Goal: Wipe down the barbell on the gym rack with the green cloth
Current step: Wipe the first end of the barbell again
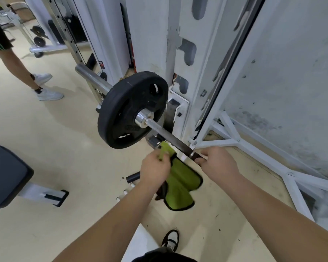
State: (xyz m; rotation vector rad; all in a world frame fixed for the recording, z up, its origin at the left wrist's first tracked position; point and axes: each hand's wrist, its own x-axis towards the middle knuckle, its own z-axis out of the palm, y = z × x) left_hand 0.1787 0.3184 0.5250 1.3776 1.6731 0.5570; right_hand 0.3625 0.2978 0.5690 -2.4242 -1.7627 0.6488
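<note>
The barbell (165,132) rests on the white rack (178,72), running from the upper left toward me, with a black weight plate (121,114) on its sleeve. My right hand (219,163) is wrapped around the dark shaft just below the rack upright. My left hand (154,169) grips the green cloth (180,184) by its upper part, a little left of and below the shaft. The black-edged cloth hangs down from that hand, apart from the bar.
A dark padded bench (7,174) stands at the left. Another person's legs and white shoes (46,87) are at the upper left. The rack's white floor frame (272,163) runs along the wall on the right. A small black tube (133,176) lies on the floor.
</note>
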